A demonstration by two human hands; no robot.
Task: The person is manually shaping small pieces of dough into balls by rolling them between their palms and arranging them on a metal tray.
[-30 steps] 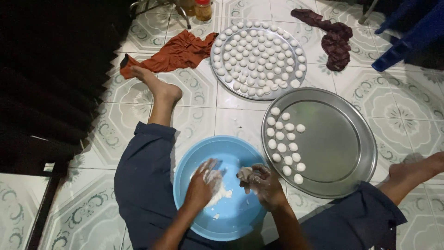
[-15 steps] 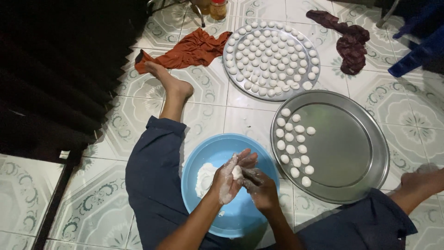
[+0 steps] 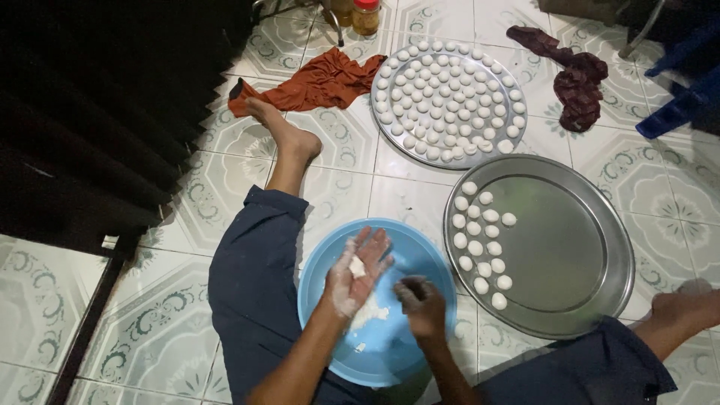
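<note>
I held a small dough lump on my open, floured left hand above the blue basin; my right hand was loosely curled, empty. It looked soft and sticky, best cupped gently.

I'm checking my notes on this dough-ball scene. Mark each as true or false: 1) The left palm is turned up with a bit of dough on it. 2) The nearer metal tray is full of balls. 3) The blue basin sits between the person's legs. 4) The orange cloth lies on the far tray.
1) True: the left hand lies open, palm up, with a small dough piece on it.
2) False: the nearer metal tray holds balls only along its left side.
3) True: the blue basin sits between the legs.
4) False: the orange cloth lies on the floor beside the far tray.
</note>
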